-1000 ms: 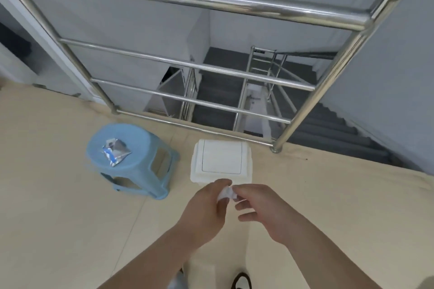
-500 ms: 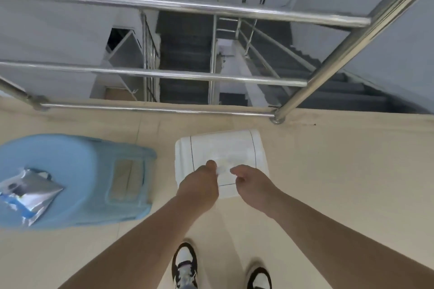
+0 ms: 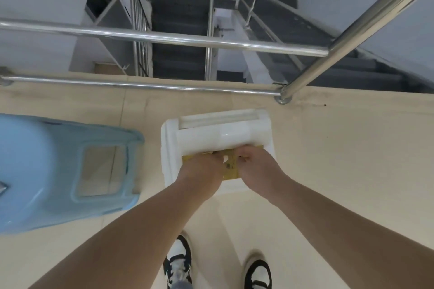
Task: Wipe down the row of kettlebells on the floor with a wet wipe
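Observation:
No kettlebell is in view. A white swing-lid bin (image 3: 171, 148) stands on the floor in front of my feet. Its lid (image 3: 223, 135) is tipped inward, and something yellow (image 3: 231, 171) shows in the opening. Both my hands are at that opening. My left hand (image 3: 202, 169) pinches a small white scrap of wet wipe (image 3: 226, 159) at its fingertips. My right hand (image 3: 256, 166) has its fingers curled down at the lid's near edge. Whether those fingers hold anything is hidden.
A light blue plastic stool (image 3: 47, 171) stands just left of the bin. A steel railing (image 3: 164, 38) with a post (image 3: 285, 95) runs right behind the bin, with an open stairwell (image 3: 178, 30) beyond it. My two shoes (image 3: 178, 265) stand on beige floor.
I have stepped closer and now look straight down. Both hands went from above the bin down onto it, and the lid has swung inward, showing yellow inside. The foil packet on the stool left view.

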`<state>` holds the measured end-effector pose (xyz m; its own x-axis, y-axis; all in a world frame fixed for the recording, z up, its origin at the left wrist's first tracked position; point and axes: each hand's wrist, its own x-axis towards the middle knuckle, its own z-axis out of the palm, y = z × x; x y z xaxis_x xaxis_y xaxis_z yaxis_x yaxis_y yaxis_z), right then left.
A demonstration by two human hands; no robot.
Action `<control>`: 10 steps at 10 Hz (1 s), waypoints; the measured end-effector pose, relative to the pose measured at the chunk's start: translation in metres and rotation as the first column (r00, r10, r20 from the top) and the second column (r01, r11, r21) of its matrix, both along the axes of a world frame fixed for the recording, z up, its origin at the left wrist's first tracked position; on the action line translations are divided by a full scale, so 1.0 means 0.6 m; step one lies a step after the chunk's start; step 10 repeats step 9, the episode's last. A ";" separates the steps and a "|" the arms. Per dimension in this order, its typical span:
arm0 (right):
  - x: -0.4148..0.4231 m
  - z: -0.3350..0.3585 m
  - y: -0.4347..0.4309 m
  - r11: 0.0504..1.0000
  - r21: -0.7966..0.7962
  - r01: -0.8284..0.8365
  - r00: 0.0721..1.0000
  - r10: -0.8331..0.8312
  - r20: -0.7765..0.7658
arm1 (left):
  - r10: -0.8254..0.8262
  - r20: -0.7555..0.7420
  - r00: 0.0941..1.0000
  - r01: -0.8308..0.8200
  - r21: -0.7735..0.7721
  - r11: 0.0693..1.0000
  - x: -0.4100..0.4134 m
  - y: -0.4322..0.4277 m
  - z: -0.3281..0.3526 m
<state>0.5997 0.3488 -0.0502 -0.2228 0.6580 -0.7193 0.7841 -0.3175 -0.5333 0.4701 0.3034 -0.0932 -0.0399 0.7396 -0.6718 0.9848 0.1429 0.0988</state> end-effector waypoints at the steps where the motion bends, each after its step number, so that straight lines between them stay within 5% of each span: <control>1: 0.004 -0.005 0.001 1.000 0.002 0.030 1.000 -0.030 -0.008 | 0.030 0.010 1.000 -0.030 0.001 1.000 0.000 0.002 -0.015; 5: 0.024 0.013 -0.022 0.987 0.107 0.123 0.990 -0.115 -0.083 | 0.094 -0.011 0.996 -0.092 0.128 0.988 0.014 -0.018 -0.015; 7: 0.031 0.018 -0.032 0.908 0.388 0.159 0.987 -0.141 -0.074 | 0.187 0.073 0.980 -0.197 0.159 0.967 0.022 -0.029 -0.001; 8: 0.027 0.025 -0.033 0.930 0.366 0.027 1.000 -0.023 -0.017 | 0.177 0.129 0.976 -0.205 0.252 0.946 0.015 -0.050 0.016; 9: 0.025 0.040 -0.028 0.982 0.171 0.084 0.995 -0.073 -0.068 | 0.182 0.192 0.964 -0.243 0.370 0.897 0.000 -0.064 0.038; 10: 0.025 0.040 -0.028 0.982 0.171 0.084 0.995 -0.073 -0.068 | 0.182 0.192 0.964 -0.243 0.370 0.897 0.000 -0.064 0.038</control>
